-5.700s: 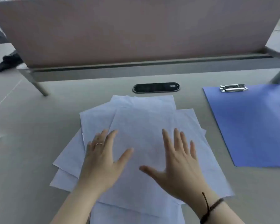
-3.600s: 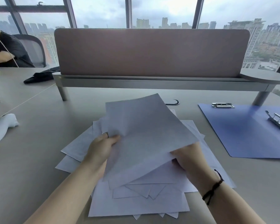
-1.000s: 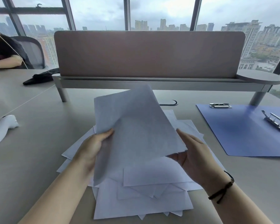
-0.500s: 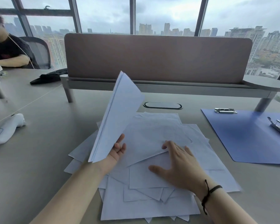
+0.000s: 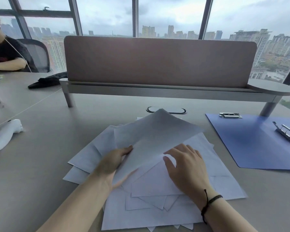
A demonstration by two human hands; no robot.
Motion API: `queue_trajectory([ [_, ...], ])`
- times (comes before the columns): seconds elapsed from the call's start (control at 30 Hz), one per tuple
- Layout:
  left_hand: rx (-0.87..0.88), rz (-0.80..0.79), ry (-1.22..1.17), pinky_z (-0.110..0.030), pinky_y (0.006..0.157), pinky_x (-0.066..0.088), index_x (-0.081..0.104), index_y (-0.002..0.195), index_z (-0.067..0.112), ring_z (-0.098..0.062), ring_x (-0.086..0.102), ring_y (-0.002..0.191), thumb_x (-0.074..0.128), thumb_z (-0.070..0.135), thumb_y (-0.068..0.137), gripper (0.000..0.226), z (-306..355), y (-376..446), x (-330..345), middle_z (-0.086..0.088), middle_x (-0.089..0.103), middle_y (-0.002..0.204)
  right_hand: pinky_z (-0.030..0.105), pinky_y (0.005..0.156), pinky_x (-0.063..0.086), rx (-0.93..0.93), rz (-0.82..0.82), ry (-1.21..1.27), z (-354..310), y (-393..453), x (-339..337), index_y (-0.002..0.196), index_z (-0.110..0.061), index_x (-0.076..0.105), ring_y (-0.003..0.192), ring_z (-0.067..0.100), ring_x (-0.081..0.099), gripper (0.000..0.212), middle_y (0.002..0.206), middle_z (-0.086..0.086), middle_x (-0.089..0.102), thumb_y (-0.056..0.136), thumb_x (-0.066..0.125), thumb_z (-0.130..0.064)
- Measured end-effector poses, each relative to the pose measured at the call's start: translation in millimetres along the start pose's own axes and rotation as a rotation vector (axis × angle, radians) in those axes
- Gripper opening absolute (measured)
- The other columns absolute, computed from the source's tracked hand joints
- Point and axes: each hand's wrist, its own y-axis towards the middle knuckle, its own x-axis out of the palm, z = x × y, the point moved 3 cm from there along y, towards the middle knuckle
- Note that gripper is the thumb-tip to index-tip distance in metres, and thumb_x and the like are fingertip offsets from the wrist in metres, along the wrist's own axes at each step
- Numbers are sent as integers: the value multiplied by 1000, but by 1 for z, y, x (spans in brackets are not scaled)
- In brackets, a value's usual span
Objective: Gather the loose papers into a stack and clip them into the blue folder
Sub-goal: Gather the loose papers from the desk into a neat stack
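Head view: the left hand is gripping a lifted sheet over the scattered papers on the table; the right hand, fingers relaxed, is touching them. Light, limp, slippery sheets are probably best squared by their edges. The blue folder is lying open, well right.

The loose papers are thin, matt white sheets, and the lifted sheet bends softly. They lie on a smooth, matt grey-beige desk with a laminate look. At three o'clock from the pile, the blue folder looks like smooth plastic or coated board with a faint sheen; its two clips are bright, glossy metal. At twelve o'clock, the divider panel seems covered in matt, felt-like pinkish-brown cloth, set in a satin grey metal frame. At nine o'clock lies a glossy white plastic controller, and beyond it crumpled black cloth.
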Motion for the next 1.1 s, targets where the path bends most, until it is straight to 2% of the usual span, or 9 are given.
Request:
queue_trajectory([
  [0.1, -13, 12, -67, -58, 109, 41, 64, 108, -5, -25, 72, 55, 48, 6, 103, 21, -1, -5, 4, -14, 75, 75, 30, 74, 42, 106, -108, 111, 8, -1, 3, 113, -35, 70, 83, 16, 59, 25, 93, -10, 59, 88, 65, -40],
  [0.2, -11, 3, -93, -58, 109, 43, 65, 116, -4, -30, 77, 77, 51, 6, 101, 23, -2, -9, 8, -17, 78, 94, 24, 74, 50, 404, -42, 566, 11, 0, -1, 108, -33, 66, 82, 9, 62, 20, 100, -5, 63, 88, 70, -33],
  [0.33, 19, -4, -100, -58, 107, 45, 67, 111, -3, -28, 77, 72, 54, 5, 99, 20, 0, -9, 9, -15, 78, 89, 52, 100, 52, 953, -21, 1499, 7, 2, -9, 116, -14, 64, 113, 25, 61, 24, 114, 9, 60, 92, 67, -19],
  [0.47, 51, 5, -66, -59, 109, 43, 70, 107, -3, -32, 74, 87, 58, 8, 96, 19, -2, -12, 12, -16, 77, 94, 64, 98, 48, 1148, 59, 1842, 5, 0, -9, 115, -6, 59, 116, 35, 60, 34, 110, 19, 52, 92, 65, -30],
  [0.57, 39, 7, -24, -59, 112, 39, 77, 104, -1, -39, 65, 117, 66, 13, 89, 23, -6, -14, 15, -20, 74, 115, 67, 96, 48, 1144, 100, 1940, -1, -2, -8, 120, -7, 55, 120, 37, 58, 39, 124, 20, 51, 93, 65, -33],
  [0.7, 8, -11, -6, -58, 111, 40, 79, 100, 0, -40, 64, 118, 78, 20, 66, 40, -16, -18, 23, -22, 72, 118, 60, 91, 55, 1035, 156, 1911, -2, -1, -2, 123, -9, 60, 121, 37, 61, 29, 126, 19, 59, 95, 58, -18],
  [0.77, -26, -27, 24, -50, 102, 52, 77, 108, -2, -35, 70, 108, 74, 20, 73, 41, -20, -22, 30, -20, 75, 113, 48, 83, 60, 958, 159, 1775, 0, 1, 1, 116, -10, 65, 109, 35, 67, 28, 109, 13, 71, 93, 50, -3],
  [0.87, -48, -58, 96, -25, 51, 58, 73, 109, 0, -23, 76, 64, 59, 18, 95, 27, -24, -25, 34, -13, 79, 84, 31, 61, 52, 815, 135, 1649, -3, 3, 2, 93, -9, 63, 71, 36, 53, 22, 84, 15, 61, 73, 57, -3],
  [1.1, -69, -78, 122, -27, 48, 57, 73, 108, 0, -24, 77, 66, 54, 15, 98, 26, -27, -29, 40, -14, 79, 88, 27, 59, 41, 815, 119, 1615, -10, -1, 0, 70, -12, 48, 55, 21, 46, 11, 45, -8, 53, 62, 55, -15],
])
